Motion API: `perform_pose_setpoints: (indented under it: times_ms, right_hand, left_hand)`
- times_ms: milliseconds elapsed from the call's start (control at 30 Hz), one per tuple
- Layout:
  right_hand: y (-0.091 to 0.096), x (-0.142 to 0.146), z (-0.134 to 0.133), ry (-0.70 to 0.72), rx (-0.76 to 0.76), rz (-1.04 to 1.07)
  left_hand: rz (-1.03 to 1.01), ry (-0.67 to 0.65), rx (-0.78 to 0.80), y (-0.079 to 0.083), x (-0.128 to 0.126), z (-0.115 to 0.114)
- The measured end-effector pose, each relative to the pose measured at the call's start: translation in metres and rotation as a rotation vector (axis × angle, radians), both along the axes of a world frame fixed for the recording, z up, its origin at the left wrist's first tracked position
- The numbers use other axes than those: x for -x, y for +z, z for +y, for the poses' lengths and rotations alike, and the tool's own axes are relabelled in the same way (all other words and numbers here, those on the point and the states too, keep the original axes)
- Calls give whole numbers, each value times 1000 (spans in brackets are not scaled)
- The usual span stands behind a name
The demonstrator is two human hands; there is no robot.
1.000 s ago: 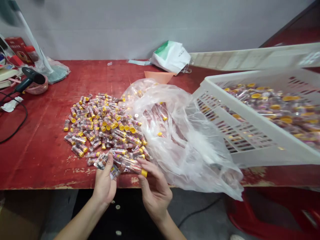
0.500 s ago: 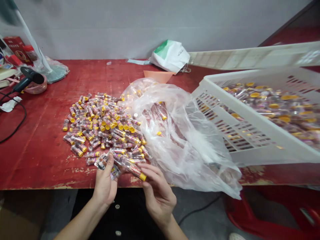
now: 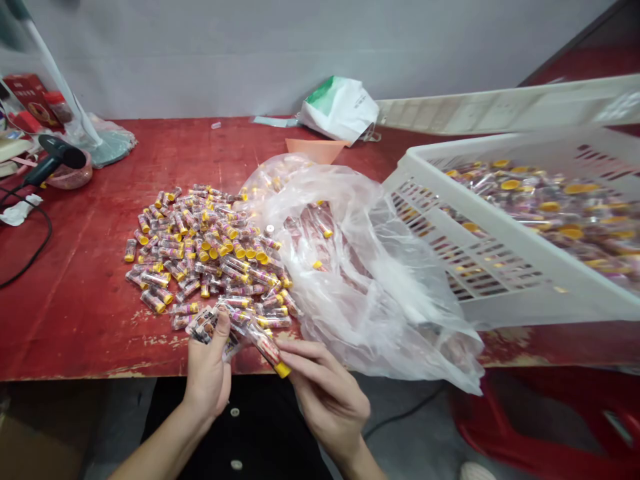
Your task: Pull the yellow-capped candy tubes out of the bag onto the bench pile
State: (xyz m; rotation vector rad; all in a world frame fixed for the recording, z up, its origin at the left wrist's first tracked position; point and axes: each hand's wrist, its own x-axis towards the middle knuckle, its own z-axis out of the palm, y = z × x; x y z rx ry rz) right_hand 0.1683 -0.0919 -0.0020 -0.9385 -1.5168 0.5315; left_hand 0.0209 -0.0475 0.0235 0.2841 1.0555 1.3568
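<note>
Over the near edge of the red table (image 3: 75, 287), your left hand (image 3: 210, 373) grips cards (image 3: 204, 325) and your right hand (image 3: 333, 393) pinches one tube (image 3: 267, 347), while a heap (image 3: 215, 253) beyond and a loaded crate (image 3: 505, 233) rightward lie unhandled, finished or not unclear.

tubes (image 3: 215, 247): dozens, exact count hidden | slotted crate (image 3: 500, 225): 1 | clear bag (image 3: 380, 333): 1 | lamp (image 3: 70, 97): 1

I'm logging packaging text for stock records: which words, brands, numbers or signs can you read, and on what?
None can be read.
White-green bag: small print, blurred.
Red box: print, too blurred.
Tubes: labels too small.
Cards in left hand: print too small.
</note>
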Motion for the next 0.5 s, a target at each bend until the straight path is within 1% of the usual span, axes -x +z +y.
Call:
perform_pose_setpoints:
  times_ms: [100,233,367,500]
  right_hand:
    - [-2,2,-1,51,32,18]
    - [0,6,-1,108,5,-67]
    - [1,11,-1,69,15,-28]
    - [0,11,-2,36,5,0]
  left_hand:
    - [-1,-22,-8,0,0,-2]
    - [-18,-82,47,0,2,-2]
    - [-69,-134,123,4,4,-1]
    - [-142,-109,204,5,6,3]
